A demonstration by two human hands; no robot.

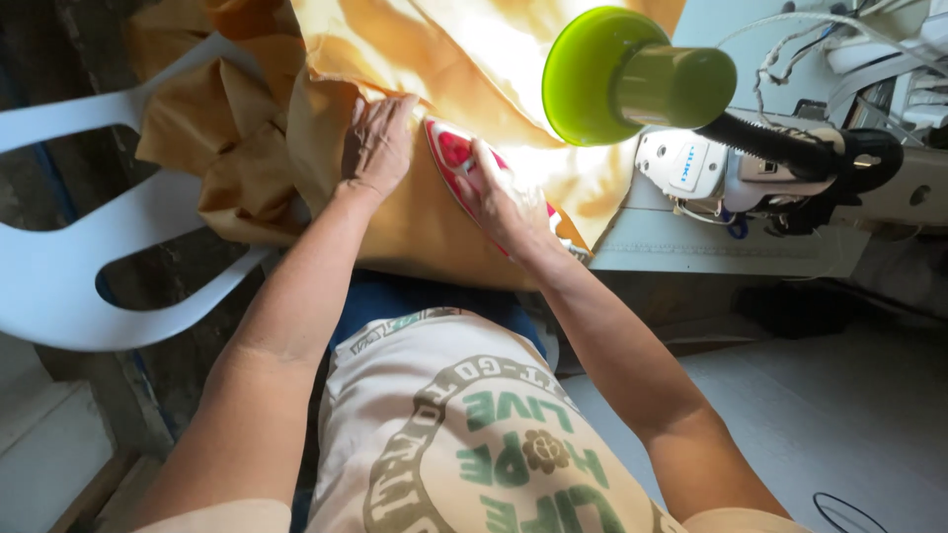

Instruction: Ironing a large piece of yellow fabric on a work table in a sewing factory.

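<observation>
A large piece of mustard-yellow cloth (434, 59) lies spread over the work surface and spills to the left. My left hand (377, 146) presses flat on the cloth, fingers spread. Just to its right, my right hand (502, 197) grips the handle of a red and white clothes iron (449, 150), whose tip points away from me along the cloth. Both hands are close together, the iron between them.
A green lamp shade (617, 74) on a black arm hangs over the cloth at the right. Behind it stands a white sewing machine (691, 168) with cables. A white plastic chair (69, 266) holds bunched cloth at the left.
</observation>
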